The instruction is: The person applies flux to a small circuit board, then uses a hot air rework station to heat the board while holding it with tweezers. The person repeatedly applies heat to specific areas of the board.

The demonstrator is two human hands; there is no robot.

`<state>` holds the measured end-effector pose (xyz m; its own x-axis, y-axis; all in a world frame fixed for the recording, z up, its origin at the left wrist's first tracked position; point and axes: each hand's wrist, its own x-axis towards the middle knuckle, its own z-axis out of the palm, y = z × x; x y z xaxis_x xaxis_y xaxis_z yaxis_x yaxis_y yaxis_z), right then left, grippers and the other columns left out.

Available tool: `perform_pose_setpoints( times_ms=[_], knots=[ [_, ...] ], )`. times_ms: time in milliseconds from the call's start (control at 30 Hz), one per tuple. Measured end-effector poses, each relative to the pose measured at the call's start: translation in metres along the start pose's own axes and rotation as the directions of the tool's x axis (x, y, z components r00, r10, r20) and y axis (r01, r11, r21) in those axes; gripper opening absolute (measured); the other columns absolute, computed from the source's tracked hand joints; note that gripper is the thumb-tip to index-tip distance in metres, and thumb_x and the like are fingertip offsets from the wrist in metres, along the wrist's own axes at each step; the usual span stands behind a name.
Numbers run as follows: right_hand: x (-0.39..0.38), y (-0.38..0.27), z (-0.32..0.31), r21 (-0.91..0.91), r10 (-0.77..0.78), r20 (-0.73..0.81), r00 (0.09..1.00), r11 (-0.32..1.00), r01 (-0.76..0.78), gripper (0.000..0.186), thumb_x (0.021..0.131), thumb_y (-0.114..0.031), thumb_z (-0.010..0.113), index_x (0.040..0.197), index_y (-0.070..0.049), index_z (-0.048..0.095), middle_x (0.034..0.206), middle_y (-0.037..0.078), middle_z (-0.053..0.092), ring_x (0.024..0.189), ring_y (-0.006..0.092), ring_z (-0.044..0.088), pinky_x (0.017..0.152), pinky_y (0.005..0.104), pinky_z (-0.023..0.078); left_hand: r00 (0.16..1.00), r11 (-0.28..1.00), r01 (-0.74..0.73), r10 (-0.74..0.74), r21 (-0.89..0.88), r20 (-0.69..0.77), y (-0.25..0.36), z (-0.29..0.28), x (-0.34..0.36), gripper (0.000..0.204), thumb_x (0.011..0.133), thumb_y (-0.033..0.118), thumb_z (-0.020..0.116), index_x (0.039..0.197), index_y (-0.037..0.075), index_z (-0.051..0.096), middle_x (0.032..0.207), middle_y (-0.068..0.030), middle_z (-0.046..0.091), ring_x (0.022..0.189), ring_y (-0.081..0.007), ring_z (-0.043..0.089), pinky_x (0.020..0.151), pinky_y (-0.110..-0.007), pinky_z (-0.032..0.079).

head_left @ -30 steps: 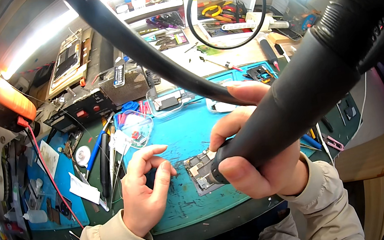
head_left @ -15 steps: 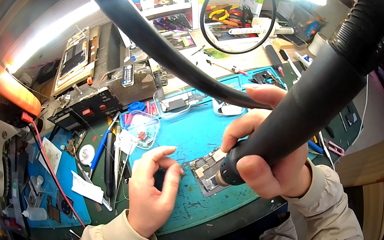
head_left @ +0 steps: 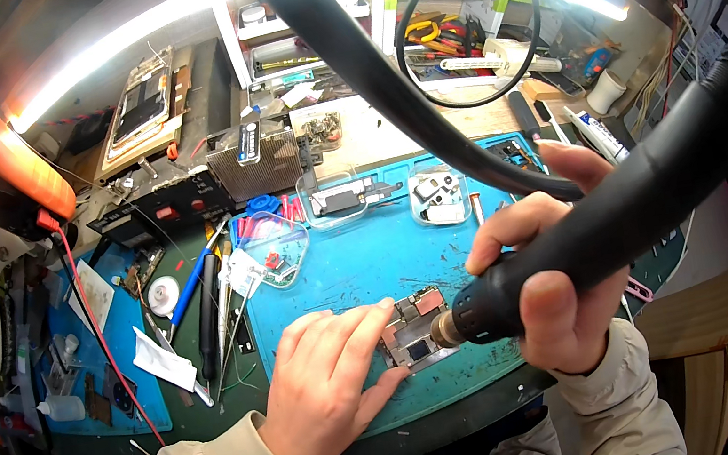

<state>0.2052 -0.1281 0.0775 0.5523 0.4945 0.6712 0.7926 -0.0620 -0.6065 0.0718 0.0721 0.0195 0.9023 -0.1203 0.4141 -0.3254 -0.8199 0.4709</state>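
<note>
Blue mat: heat gun over board

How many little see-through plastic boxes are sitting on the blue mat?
3. One clear box lies left, holding small red bits; one sits in the middle at the blue mat's far edge; one is right of it. Others may hide behind the black hose.

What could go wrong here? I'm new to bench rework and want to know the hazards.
1. The left hand has fingertips against the circuit board, right beside the nozzle of the hot-air tool; they may get burned.
2. The tool's black hose arcs over the small parts trays; a swing could snag or tip them.
3. The board lies loose on the blue mat, held only by fingers, so it might slip.
</note>
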Motion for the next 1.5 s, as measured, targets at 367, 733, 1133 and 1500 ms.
perform_pose_setpoints(
  times_ms=[367,733,1133,1500],
  knots=[
    [-0.013,0.0,0.0,0.025,0.104,-0.026,0.994,0.994,-0.103,0.069,0.099,-0.053,0.059,0.131,0.007,0.046,0.115,0.02,0.065,0.083,0.0163,0.065,0.08,0.0325,0.049,0.999,0.986,0.029,-0.032,-0.166,-0.016,-0.005,0.004,-0.005,0.076,0.078,0.005,0.088,0.147,0.002,0.054,0.129,-0.0134,0.067,0.114,-0.0312,0.065,0.103,-0.043,0.048],
    [-0.013,0.003,0.004,0.05,0.114,0.002,0.993,0.992,-0.114,0.075,0.1,-0.053,0.059,0.138,0.007,0.037,0.12,0.022,0.063,0.082,0.0162,0.066,0.079,0.0317,0.05,0.997,0.977,0.07,-0.071,-0.202,0.0,-0.007,0.005,-0.003,0.078,0.08,0.001,0.085,0.149,0.0,0.051,0.123,-0.0135,0.07,0.111,-0.03,0.067,0.103,-0.043,0.048],
    [-0.01,0.007,0.007,0.104,0.125,0.032,0.992,0.986,-0.128,0.082,0.102,-0.054,0.059,0.146,0.008,0.028,0.124,0.024,0.061,0.082,0.0162,0.067,0.077,0.0309,0.051,0.997,0.983,0.078,-0.081,-0.168,-0.009,-0.006,0.006,-0.003,0.075,0.08,0.001,0.084,0.148,0.0,0.051,0.12,-0.0127,0.072,0.107,-0.0303,0.067,0.102,-0.043,0.047],
    [-0.003,0.015,0.019,0.165,0.072,-0.021,0.997,0.984,-0.067,0.086,0.103,-0.053,0.06,0.151,0.009,0.022,0.125,0.026,0.06,0.081,0.0164,0.068,0.075,0.0302,0.052,0.995,0.986,0.099,-0.1,-0.135,-0.003,-0.006,0.006,-0.003,0.073,0.078,0.001,0.085,0.145,0.003,0.054,0.12,-0.0099,0.073,0.107,-0.028,0.069,0.099,-0.04,0.048]
  ],
)
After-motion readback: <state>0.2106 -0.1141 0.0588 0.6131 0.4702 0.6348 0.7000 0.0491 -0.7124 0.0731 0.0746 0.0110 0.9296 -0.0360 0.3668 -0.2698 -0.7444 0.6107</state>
